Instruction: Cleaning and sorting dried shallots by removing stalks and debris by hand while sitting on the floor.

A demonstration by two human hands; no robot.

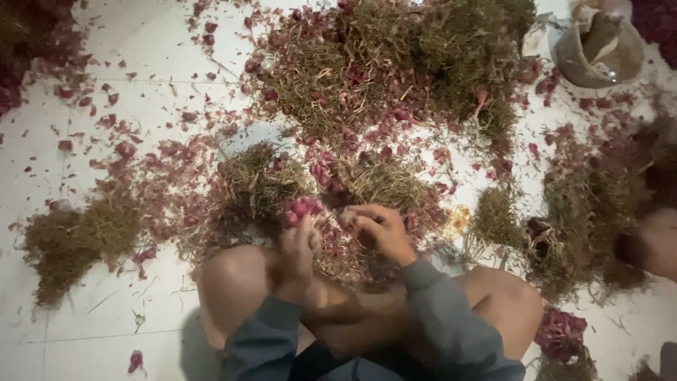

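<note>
I sit cross-legged on a white tiled floor. My left hand (297, 247) grips a small bunch of red shallots (303, 209) above my left knee. My right hand (379, 230) is closed around a shallot or its dried stalk right beside the bunch; which of the two is unclear. Both hands are over a heap of dried green-brown stalks (367, 183) mixed with shallots. Grey sleeves cover my forearms.
A large pile of stalks and shallots (395, 63) fills the upper middle. Smaller stalk heaps lie at the left (77, 240) and right (585, 212). A brown sack (599, 49) stands at the top right. Purple skins litter the tiles. Another person's limb (659, 243) shows at the right edge.
</note>
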